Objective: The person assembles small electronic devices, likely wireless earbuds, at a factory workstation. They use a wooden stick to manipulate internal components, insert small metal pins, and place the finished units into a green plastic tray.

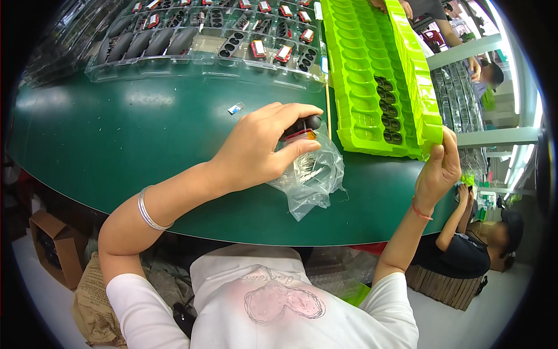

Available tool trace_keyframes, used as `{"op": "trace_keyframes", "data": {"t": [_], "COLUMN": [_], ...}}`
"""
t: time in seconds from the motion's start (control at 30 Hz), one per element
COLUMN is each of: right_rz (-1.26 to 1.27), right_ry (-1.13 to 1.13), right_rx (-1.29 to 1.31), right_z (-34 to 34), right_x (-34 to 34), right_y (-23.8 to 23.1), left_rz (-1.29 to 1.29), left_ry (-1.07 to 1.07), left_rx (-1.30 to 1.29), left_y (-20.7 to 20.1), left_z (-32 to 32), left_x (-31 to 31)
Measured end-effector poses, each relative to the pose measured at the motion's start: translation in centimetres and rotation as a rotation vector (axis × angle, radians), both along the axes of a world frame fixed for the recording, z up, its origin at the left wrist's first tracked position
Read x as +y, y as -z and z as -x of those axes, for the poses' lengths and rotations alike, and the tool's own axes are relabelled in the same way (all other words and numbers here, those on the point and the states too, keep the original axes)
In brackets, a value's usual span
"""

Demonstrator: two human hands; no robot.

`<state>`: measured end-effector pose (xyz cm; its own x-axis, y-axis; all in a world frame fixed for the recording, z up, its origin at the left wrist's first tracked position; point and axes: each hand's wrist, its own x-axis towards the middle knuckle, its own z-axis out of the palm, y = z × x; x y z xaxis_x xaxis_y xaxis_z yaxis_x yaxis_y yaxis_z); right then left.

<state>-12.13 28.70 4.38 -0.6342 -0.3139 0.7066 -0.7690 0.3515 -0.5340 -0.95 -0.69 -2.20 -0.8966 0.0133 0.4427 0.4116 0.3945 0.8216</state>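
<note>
My left hand (256, 142) is closed round a small black part (311, 123) with a rounded end and a red and orange piece on its underside. It holds this just above a clear plastic bag (317, 174) of thin, light, needle-like pieces. My right hand (440, 171) pinches the near right corner of a bright green moulded tray (430, 125). Several black parts with oval openings (390, 110) sit in one row of the tray's hollows; other hollows hold nothing.
Clear compartment trays (203, 68) with black shells and red pieces stand at the back left. A small white and blue packet (235, 109) lies on the green table (145, 134). A thin stick (328, 110) lies beside the green tray. Other people work at the right.
</note>
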Motion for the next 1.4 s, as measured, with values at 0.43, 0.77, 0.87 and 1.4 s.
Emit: {"op": "trace_keyframes", "data": {"t": [0.43, 0.77, 0.87, 1.4], "right_rz": [-0.082, -0.189, -0.234, -0.769], "right_ry": [-0.053, 0.177, 0.001, -0.026], "right_rx": [0.009, 0.452, 0.643, -0.122], "right_z": [0.4, -1.0, -1.3, 14.1], "right_x": [-2.5, -5.7, -2.9, -2.2], "right_y": [-1.2, 0.1, 3.3, 4.1], "left_rz": [-0.656, -0.698, -0.684, -0.904], "left_ry": [0.558, 0.661, 0.675, 0.664], "left_rx": [-0.430, -0.345, -0.270, -0.262], "left_y": [-4.2, -5.9, -6.7, -8.7], "left_z": [6.0, 7.6, 7.8, 9.7], "left_x": [4.3, 3.7, 3.8, 3.1]}}
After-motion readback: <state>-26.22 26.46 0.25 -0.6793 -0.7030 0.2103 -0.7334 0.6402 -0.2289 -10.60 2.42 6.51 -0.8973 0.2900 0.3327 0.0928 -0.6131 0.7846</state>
